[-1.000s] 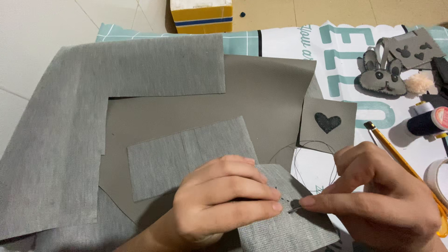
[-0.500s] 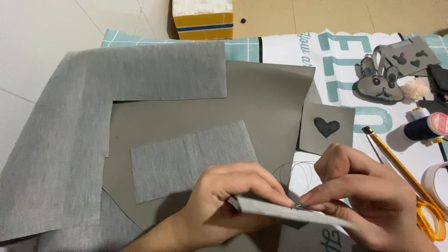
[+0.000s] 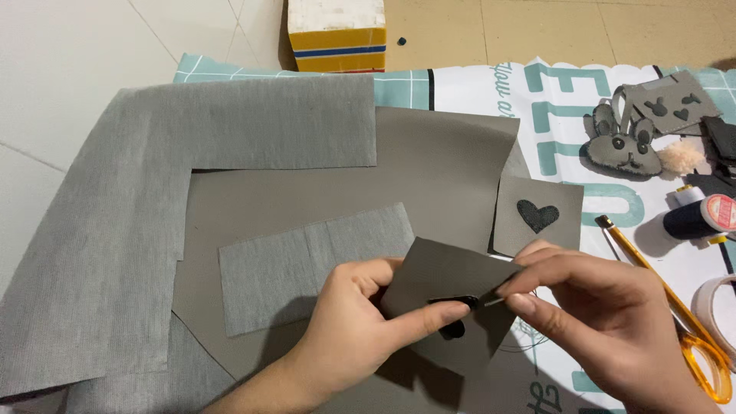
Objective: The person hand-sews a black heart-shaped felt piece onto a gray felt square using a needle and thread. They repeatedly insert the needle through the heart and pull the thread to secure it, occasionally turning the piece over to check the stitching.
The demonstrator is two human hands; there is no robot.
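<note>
Stitching is being done: the grey patch (image 3: 448, 307) is being pinched by the left hand (image 3: 360, 330), while a needle (image 3: 494, 300) is being gripped by the right hand (image 3: 606, 322); next, a steady pull-through seems needed.

Grey fabric sq. (image 3: 445, 307) w/ black heart, tilted.

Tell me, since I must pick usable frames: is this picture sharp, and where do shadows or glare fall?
Head view: sharp, evenly lit, no glare; the left hand and right hand throw soft shadows beneath the grey square piece; the thread spool shadows leftward.
</note>
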